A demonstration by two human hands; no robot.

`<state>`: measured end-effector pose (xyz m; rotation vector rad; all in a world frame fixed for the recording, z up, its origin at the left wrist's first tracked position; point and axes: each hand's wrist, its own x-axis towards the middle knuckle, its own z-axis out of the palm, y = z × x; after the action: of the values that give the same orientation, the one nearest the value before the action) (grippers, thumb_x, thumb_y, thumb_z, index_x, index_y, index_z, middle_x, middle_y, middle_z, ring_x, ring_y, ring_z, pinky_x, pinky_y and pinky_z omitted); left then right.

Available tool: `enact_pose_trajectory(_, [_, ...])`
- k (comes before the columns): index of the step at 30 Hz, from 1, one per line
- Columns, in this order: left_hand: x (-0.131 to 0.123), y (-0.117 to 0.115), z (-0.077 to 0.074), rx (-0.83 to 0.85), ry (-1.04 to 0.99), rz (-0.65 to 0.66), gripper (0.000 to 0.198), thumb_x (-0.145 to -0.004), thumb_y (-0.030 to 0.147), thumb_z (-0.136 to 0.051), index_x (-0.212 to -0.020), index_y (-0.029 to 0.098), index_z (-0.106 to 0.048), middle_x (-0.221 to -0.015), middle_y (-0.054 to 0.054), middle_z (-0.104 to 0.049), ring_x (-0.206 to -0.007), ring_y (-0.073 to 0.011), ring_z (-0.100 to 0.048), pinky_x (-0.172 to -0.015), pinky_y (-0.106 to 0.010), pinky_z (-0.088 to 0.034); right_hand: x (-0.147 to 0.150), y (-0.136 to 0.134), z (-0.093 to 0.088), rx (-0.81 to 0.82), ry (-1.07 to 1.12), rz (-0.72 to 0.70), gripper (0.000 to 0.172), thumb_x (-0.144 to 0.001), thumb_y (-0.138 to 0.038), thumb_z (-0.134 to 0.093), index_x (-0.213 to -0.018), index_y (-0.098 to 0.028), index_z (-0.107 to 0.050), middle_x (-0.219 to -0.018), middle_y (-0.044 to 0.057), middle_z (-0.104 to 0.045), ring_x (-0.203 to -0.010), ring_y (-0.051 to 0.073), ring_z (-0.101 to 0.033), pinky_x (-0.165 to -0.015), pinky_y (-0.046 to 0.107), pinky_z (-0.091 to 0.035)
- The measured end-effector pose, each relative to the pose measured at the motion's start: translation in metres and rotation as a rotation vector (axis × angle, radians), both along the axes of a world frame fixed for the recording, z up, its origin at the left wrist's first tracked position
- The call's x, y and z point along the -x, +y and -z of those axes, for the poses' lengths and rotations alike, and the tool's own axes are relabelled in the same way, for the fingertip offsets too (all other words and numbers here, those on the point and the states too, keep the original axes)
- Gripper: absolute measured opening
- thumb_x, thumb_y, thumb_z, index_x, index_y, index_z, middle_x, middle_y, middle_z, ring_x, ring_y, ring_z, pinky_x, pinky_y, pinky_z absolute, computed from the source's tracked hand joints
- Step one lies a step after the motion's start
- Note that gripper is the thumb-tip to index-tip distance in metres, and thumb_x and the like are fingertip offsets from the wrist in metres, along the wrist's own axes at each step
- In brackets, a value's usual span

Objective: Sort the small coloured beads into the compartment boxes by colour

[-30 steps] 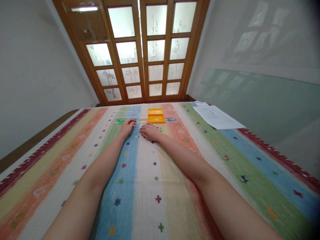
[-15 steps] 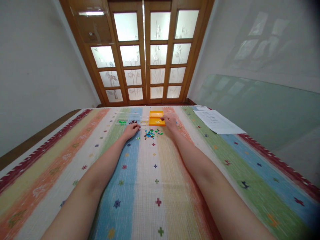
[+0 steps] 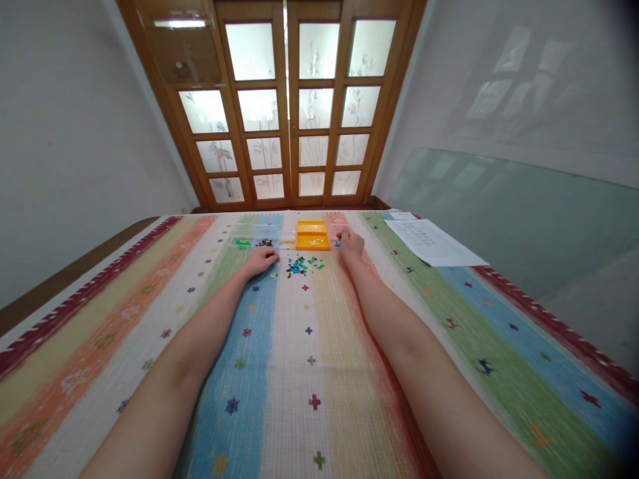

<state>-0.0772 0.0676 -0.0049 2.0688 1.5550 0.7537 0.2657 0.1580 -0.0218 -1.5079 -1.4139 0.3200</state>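
A loose pile of small blue, green and dark pieces [image 3: 298, 267] lies on the striped cloth between my hands. Behind it stands an open orange box [image 3: 313, 227] with some whitish pieces inside. My left hand [image 3: 263, 258] rests left of the pile, fingers drawn together; whatever is at its fingertips is too small to name. Clear boxes behind it hold green pieces [image 3: 243, 243] and dark brown pieces [image 3: 264, 243]. My right hand [image 3: 350, 243], its fingers pinched, is over a clear box with blue pieces [image 3: 338, 243], right of the orange box. Anything in that pinch is hidden.
A printed paper sheet [image 3: 433, 242] lies at the back right of the table, with a smaller paper [image 3: 402, 215] behind it. The striped tablecloth [image 3: 294, 372] covers the table. Wooden doors with glass panes stand beyond the far edge.
My right hand has moved right, from over the orange box to the clear box with blue pieces. My left hand stays in nearly the same place.
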Motion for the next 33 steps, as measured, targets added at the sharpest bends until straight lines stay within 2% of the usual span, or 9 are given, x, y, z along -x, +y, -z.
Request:
enact_pose_trajectory(4, [0.009,-0.001,-0.009,0.089,0.071,0.052,0.018,-0.081,0.034,-0.064,-0.071,0.02,-0.072,-0.074,-0.004,-0.071,-0.07,-0.0208,-0.062,-0.068,-0.031,-0.048,-0.002,-0.002,0.001,-0.017,-0.127,0.015,0.056,-0.108,-0.043,-0.033,-0.097,-0.017,-0.082,-0.104,0.016,-0.081,-0.094,0.028,-0.071,-0.086,0.036,-0.049])
enact_pose_trajectory(7, [0.019,-0.004,-0.017,0.202,0.044,0.219,0.016,-0.075,0.036,-0.075,-0.08,0.02,-0.076,-0.074,-0.003,-0.071,-0.065,-0.0182,-0.061,-0.062,-0.028,-0.046,0.0,-0.005,0.0,-0.041,-0.161,-0.016,0.054,-0.107,-0.04,-0.033,-0.097,-0.017,-0.081,-0.104,0.016,-0.079,-0.094,0.028,-0.069,-0.085,0.036,-0.048])
enact_pose_trajectory(10, [0.024,-0.007,-0.023,0.283,0.034,0.332,0.03,-0.068,0.036,-0.085,-0.093,0.021,-0.079,-0.074,-0.001,-0.069,-0.063,-0.0163,-0.06,-0.058,-0.026,-0.045,0.004,-0.008,-0.002,-0.046,-0.179,-0.046,0.052,-0.106,-0.037,-0.032,-0.096,-0.017,-0.08,-0.103,0.015,-0.078,-0.094,0.027,-0.067,-0.084,0.035,-0.048])
enact_pose_trajectory(14, [0.021,-0.012,-0.023,0.27,0.062,0.313,0.034,-0.064,0.029,-0.086,-0.096,0.021,-0.078,-0.073,0.0,-0.066,-0.061,-0.0157,-0.057,-0.056,-0.027,-0.043,0.01,-0.008,-0.001,-0.07,-0.207,-0.056,0.052,-0.107,-0.038,-0.034,-0.093,-0.018,-0.08,-0.102,0.014,-0.078,-0.095,0.027,-0.066,-0.086,0.035,-0.047])
enact_pose_trajectory(20, [0.008,-0.014,-0.011,0.134,0.085,0.311,0.018,-0.079,0.034,-0.075,-0.093,0.022,-0.076,-0.075,-0.001,-0.065,-0.068,-0.0182,-0.058,-0.064,-0.029,-0.044,0.023,-0.008,0.001,-0.059,-0.266,-0.117,0.049,-0.108,-0.037,-0.039,-0.092,-0.018,-0.081,-0.1,0.013,-0.079,-0.097,0.025,-0.067,-0.092,0.034,-0.046])
enact_pose_trajectory(27, [-0.003,-0.014,-0.002,-0.067,0.092,0.123,0.008,-0.082,0.027,-0.067,-0.083,0.022,-0.073,-0.08,-0.004,-0.068,-0.073,-0.0205,-0.06,-0.071,-0.032,-0.047,0.04,-0.02,-0.005,-0.101,-0.353,-0.204,0.055,-0.111,-0.04,-0.037,-0.087,-0.018,-0.081,-0.097,0.012,-0.079,-0.094,0.026,-0.069,-0.09,0.036,-0.047])
enact_pose_trajectory(33, [-0.009,-0.021,-0.005,-0.071,0.088,0.218,0.02,-0.083,0.037,-0.073,-0.095,0.022,-0.078,-0.092,-0.006,-0.071,-0.081,-0.0218,-0.062,-0.076,-0.033,-0.049,0.052,-0.03,-0.008,-0.128,-0.4,-0.257,0.05,-0.111,-0.036,-0.04,-0.092,-0.017,-0.082,-0.099,0.011,-0.08,-0.091,0.024,-0.069,-0.087,0.034,-0.046])
